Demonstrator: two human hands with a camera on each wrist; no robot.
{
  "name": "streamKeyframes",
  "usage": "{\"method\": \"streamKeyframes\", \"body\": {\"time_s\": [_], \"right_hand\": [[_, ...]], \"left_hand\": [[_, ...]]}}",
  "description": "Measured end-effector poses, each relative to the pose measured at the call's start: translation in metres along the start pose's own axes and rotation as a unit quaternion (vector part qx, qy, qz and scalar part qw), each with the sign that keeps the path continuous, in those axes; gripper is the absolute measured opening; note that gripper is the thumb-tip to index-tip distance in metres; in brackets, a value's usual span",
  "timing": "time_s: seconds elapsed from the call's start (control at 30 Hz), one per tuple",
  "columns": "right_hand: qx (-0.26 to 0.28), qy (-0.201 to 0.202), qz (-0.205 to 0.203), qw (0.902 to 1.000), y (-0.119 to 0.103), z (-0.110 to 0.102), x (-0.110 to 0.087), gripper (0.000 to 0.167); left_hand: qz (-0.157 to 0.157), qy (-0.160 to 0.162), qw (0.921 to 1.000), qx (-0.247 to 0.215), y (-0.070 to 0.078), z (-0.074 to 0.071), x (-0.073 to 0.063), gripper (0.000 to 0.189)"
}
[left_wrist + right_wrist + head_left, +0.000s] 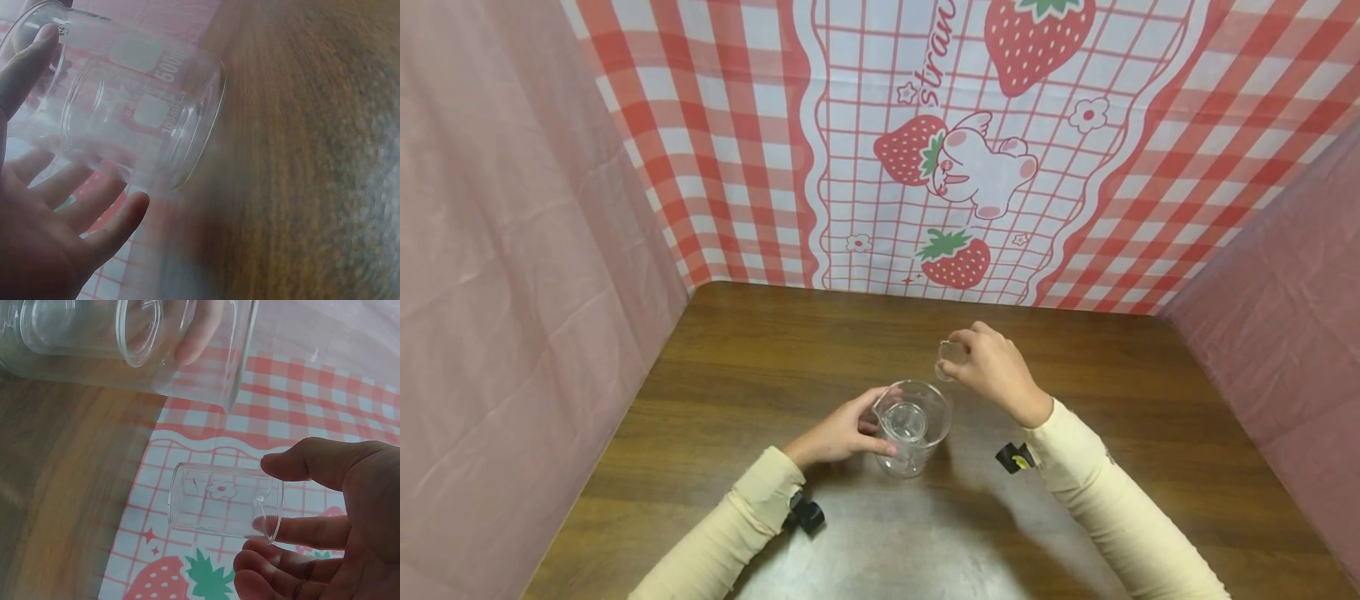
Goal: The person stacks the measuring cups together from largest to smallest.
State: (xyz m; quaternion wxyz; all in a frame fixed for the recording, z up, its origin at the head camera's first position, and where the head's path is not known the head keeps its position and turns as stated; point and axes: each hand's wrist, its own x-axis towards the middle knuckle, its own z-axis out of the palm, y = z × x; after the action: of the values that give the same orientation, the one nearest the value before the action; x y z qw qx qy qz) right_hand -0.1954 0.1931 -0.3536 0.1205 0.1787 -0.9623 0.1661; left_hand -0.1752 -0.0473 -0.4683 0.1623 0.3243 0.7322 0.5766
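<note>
A large clear glass beaker point(934, 432), marked 500 in the left wrist view, stands on the table in front of me. Inside it sits a smaller glass beaker point(150, 112) with its own white printed markings. My left hand point(844, 430) holds the large beaker from the left, thumb on the near side and fingers round the far side. Up and to the right, my right hand point(997, 371) pinches a small clear beaker point(215, 503) near its rim between thumb and fingertips. This small beaker hangs above the tabletop, tipped on its side in the right wrist view.
The brown wooden table point(760, 350) has a bright glare toward its near edge. Behind it hangs a red-and-white checked cloth point(745, 142) with strawberries. Pink curtains point(512, 292) close off both sides. A dark wrist camera point(806, 513) shows under my left cuff.
</note>
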Motion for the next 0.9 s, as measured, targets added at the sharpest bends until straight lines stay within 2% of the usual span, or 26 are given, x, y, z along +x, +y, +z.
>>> {"method": "streamKeyframes", "body": {"time_s": [0.47,0.9], "right_hand": [[0.007,0.012,-0.017,0.9998,-0.007,-0.005,0.000,0.042],[0.014,0.004,-0.017,0.9998,-0.012,-0.012,-0.003,0.040]], "left_hand": [[-0.001,0.001,1.0000,0.001,0.001,-0.001,0.000,0.081],[-0.007,-0.001,1.0000,0.003,0.000,-0.001,0.001,0.082]]}}
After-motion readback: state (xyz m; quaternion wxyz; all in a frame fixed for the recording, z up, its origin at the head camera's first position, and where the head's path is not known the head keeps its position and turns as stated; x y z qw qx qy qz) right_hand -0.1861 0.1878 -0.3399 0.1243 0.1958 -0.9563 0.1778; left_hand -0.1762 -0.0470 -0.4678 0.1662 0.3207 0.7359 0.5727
